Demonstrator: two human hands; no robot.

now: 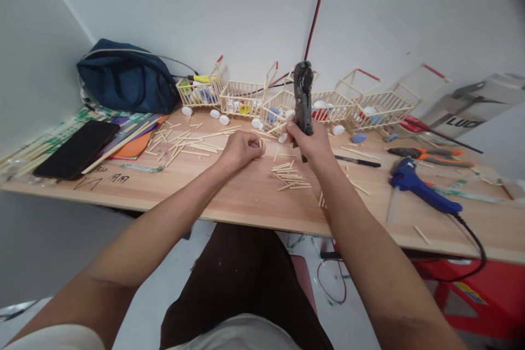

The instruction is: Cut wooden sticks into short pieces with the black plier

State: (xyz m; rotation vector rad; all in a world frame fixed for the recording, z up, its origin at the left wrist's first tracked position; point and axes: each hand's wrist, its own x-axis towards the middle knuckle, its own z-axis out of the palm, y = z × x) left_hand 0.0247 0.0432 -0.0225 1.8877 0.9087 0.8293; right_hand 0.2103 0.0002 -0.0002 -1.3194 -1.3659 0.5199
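The right hand [315,139] grips a black tool [302,95], held upright, and the left hand [243,149] pinches what looks like a short stick [262,145] over the tabletop [241,197] — a slack pinch might let it drop toward the small pile of sticks [290,176] between the arms. A careless backward swing of the tool could knock the stick carts [391,115] standing just behind.
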